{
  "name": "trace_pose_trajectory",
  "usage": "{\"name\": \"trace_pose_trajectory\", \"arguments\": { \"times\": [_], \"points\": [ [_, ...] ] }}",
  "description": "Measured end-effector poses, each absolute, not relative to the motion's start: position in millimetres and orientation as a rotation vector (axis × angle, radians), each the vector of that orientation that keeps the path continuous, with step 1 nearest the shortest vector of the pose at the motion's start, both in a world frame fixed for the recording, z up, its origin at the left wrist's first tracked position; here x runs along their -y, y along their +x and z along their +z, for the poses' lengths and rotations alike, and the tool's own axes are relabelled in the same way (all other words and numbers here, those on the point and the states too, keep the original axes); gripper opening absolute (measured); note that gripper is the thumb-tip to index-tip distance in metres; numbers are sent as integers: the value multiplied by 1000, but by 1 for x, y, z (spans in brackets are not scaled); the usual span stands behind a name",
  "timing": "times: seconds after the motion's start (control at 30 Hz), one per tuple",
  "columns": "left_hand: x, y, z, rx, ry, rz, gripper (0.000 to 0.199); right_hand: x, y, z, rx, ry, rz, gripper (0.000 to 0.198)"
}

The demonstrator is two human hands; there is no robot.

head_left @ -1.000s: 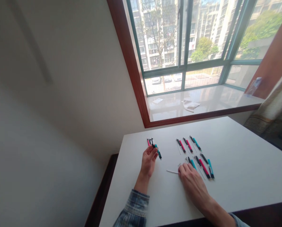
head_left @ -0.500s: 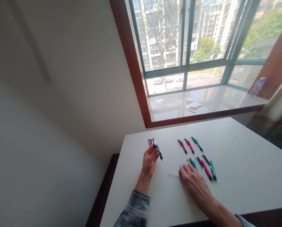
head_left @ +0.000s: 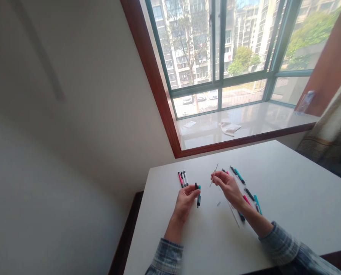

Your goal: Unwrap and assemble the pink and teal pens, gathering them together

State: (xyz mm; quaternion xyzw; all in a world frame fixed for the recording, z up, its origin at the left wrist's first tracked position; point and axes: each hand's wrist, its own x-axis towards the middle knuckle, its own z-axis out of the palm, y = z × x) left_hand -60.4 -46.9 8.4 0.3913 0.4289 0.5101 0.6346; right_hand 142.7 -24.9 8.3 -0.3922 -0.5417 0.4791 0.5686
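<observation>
Between the thumb and fingers of my left hand [head_left: 184, 203] is a teal and black pen barrel [head_left: 198, 198], held upright with its black end down. A short black piece [head_left: 196, 186] shows beside its top; whether it is joined cannot be seen. My right hand [head_left: 227, 187] pinches a thin pen refill [head_left: 215, 171], tilted and raised above the table. A small spring-like piece [head_left: 218, 204] lies on the table between my hands. Behind my left hand are several pens [head_left: 182, 177] in a row. Under my right forearm, more pen parts are partly hidden.
On the white table [head_left: 205, 244], teal barrels [head_left: 239, 176], black grips [head_left: 249, 194] and loose refills [head_left: 234, 214] lie at the right. A windowsill [head_left: 205, 135] with a crumpled cloth [head_left: 230, 128] runs behind the table. A wall [head_left: 87, 133] stands at the left.
My right hand has lifted a refill off the table and moved up and forward with it. My left hand has shifted slightly right and down, turning the pen barrel more upright.
</observation>
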Motion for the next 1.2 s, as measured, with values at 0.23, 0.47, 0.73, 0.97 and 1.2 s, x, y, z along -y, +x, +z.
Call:
{"name": "trace_pose_trajectory", "arguments": {
  "times": [0.23,0.47,0.73,0.97,1.2],
  "points": [
    [47,-56,12,-993,1029,1048,33,32,139,6,1147,-769,1248,25],
    [50,-53,17,-994,1037,1005,32,33,140,7,1245,-764,1258,26],
    [49,-54,13,-894,1068,1019,28,37,141,11,1584,-843,1206,28],
    [49,-63,11,-718,850,1300,30,32,171,6,2088,-977,715,15],
    [49,-63,14,-714,813,1316,30,41,188,9,2438,-1061,592,7]
  ]
}}
